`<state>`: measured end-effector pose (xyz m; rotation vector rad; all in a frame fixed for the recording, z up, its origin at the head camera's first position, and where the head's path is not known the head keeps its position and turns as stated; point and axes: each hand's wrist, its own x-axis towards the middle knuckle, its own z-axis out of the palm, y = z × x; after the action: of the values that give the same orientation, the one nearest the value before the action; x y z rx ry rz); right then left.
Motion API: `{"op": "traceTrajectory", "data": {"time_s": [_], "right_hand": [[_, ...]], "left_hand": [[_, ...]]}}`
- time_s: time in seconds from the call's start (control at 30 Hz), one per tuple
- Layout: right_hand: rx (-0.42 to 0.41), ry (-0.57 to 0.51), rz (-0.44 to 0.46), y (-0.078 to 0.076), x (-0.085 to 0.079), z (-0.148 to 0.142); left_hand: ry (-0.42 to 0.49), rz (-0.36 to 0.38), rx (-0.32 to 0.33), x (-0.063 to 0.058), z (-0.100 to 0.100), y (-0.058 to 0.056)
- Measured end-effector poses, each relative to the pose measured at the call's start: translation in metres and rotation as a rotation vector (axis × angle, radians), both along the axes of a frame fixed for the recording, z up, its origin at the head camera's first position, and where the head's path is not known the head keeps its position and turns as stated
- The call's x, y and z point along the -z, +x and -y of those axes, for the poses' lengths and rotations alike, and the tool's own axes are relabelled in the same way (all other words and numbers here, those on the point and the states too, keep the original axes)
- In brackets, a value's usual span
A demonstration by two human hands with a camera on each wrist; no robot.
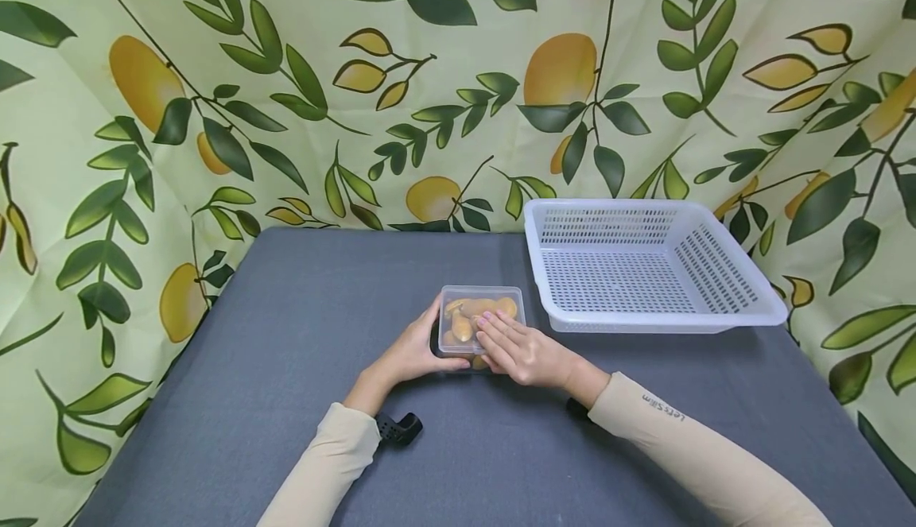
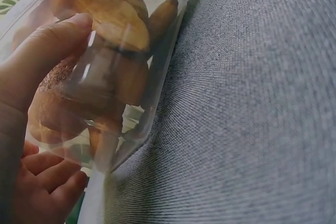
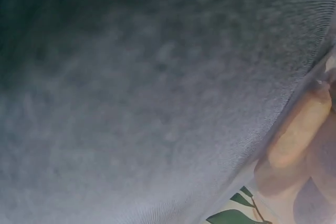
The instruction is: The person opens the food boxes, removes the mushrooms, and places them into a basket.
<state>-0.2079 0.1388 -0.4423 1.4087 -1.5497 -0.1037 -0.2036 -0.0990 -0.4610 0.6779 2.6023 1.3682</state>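
A small clear plastic box (image 1: 449, 339) with a clear lid stands on the grey table, near its middle. Several tan, oblong pieces (image 1: 481, 312) show through its walls; their kind is hard to make out. My left hand (image 1: 411, 352) grips the box at its left side, thumb along the front wall. Fairly straight fingers of my right hand (image 1: 528, 352) lie across the right part of the lid. In the left wrist view, the left thumb (image 2: 52, 43) lies against the clear wall. The right wrist view catches only a corner of the box with tan pieces (image 3: 299, 135).
A white perforated plastic basket (image 1: 661, 320) stands at the back right of the table (image 1: 322, 288). Behind and beside the table hangs a leaf-and-fruit print cloth (image 1: 458, 137). A black strap (image 1: 399, 428) is around the left wrist.
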Motion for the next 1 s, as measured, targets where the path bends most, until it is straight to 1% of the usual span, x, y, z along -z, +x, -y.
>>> {"op": "traceTrajectory", "data": {"time_s": [0.23,0.37,0.47,0.63,0.7,0.8,1.0], "right_hand": [[-0.005,0.005,-0.045,0.001,-0.004,0.001],[0.000,-0.007,-0.029,0.001,-0.004,0.001],[-0.009,-0.036,0.023,0.001,-0.003,0.001],[-0.029,-0.081,0.104,0.003,-0.001,0.002],[-0.023,-0.088,0.137,0.004,-0.001,0.002],[-0.007,-0.096,0.199,0.007,-0.001,0.001],[0.019,-0.109,0.323,0.011,-0.006,-0.002]], "left_hand": [[0.017,0.003,0.005,0.000,0.000,0.000],[0.023,-0.002,0.012,0.001,0.000,0.000],[0.034,-0.002,0.017,0.002,0.000,0.000],[0.086,0.032,0.031,0.003,-0.001,0.003],[0.099,0.040,0.033,0.005,-0.002,0.003],[0.117,0.030,0.033,0.007,-0.003,0.004],[0.142,0.041,0.023,0.004,-0.005,0.006]]}}
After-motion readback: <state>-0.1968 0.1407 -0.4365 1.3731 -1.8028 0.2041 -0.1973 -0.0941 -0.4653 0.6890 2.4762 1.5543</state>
